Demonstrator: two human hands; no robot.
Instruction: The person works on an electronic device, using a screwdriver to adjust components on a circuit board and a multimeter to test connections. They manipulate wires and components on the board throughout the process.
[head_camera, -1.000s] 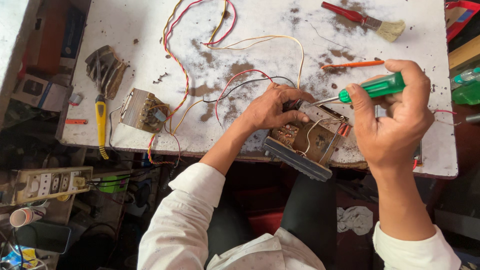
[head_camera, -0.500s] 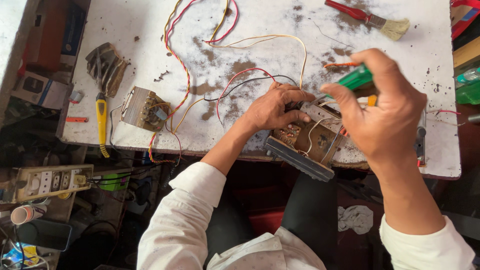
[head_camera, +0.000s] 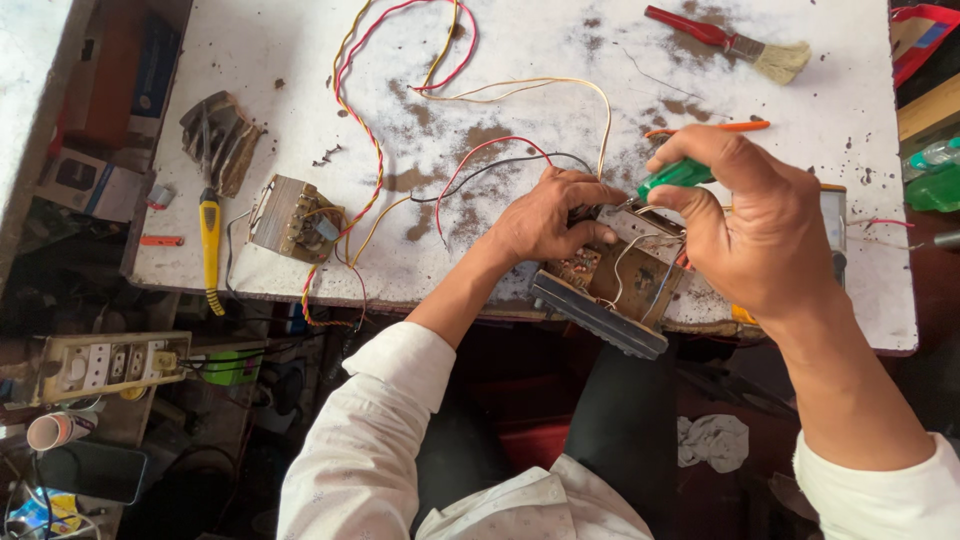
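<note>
- A person in white sleeves works at a stained white tabletop (head_camera: 560, 60), its paint rubbed through to brown patches near the front edge.
- The left hand (head_camera: 545, 215) rests on an opened electrical unit (head_camera: 610, 285), a boxy metal frame with a brown circuit board, thin white leads and a dark ribbed strip along its near side; its grip is closed on the frame's upper corner.
- The unit sits tilted at the tabletop's front edge, partly overhanging it above the person's lap.
- The right hand (head_camera: 760, 235) is clamped on one screwdriver with a translucent green handle (head_camera: 678, 175), its tip pointing down into the unit.
- Loose wires (head_camera: 372, 150) loop across the surface: a twisted red-and-yellow pair, a pale yellow one, a red one, a black one.
- One small transformer (head_camera: 292, 218) with copper-coloured windings lies to the left, well apart from the unit.
- Beside it lie one yellow-handled tool (head_camera: 210, 240) and a worn bundle of dark metal tools (head_camera: 218, 138).
- One red-handled brush (head_camera: 735, 42) with pale bristles lies at the far edge.
</note>
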